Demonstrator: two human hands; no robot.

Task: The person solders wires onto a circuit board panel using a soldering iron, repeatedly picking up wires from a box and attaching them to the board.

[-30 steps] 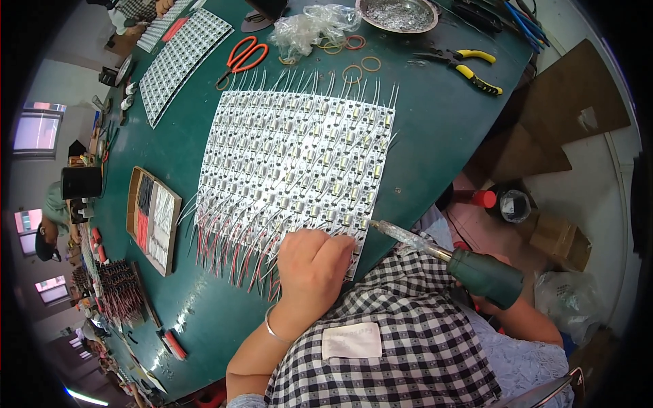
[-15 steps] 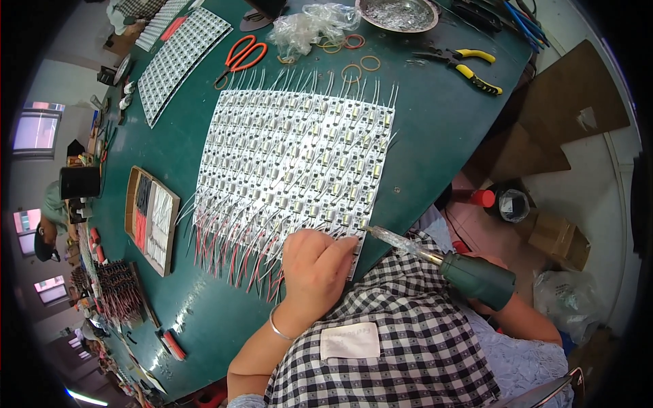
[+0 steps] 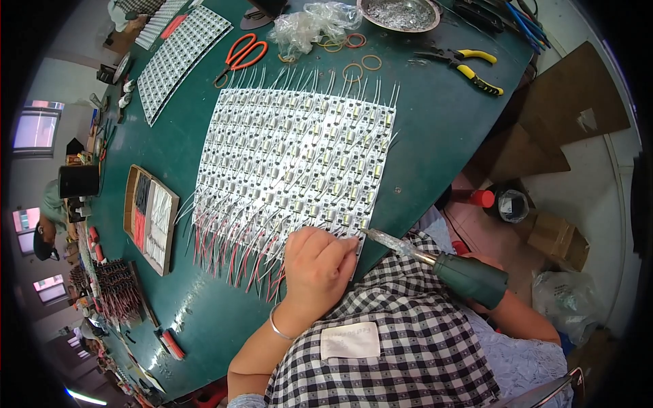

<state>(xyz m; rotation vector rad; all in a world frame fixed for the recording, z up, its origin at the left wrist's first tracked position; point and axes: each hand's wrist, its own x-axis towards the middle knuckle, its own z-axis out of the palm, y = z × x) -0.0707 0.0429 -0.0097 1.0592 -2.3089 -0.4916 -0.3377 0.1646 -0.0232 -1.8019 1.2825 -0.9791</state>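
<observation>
A white panel of circuit boards (image 3: 292, 156) lies on the green table, with small components in rows and thin white wires standing out at its far edge. Red and black wires hang off its near left edge. My left hand (image 3: 318, 265) rests on the near right part of the panel, fingers closed in a pinch; whatever is between them is too small to make out. From the right, my right hand (image 3: 488, 262), mostly hidden behind the dark green handle, grips a soldering iron (image 3: 469, 277). The iron's tip meets the panel's near right corner, close to my left fingertips.
Orange-handled scissors (image 3: 241, 54), clear plastic bags (image 3: 309, 28), rubber bands (image 3: 371, 62), a metal bowl (image 3: 401, 27) and yellow-handled pliers (image 3: 469, 66) lie beyond the panel. A cardboard box (image 3: 171, 234) of cut wires sits left. Another board panel (image 3: 180, 64) lies far left.
The iron's handle has shifted slightly left and lower, with its tip still at the panel's near right corner. My left hand has barely moved.
</observation>
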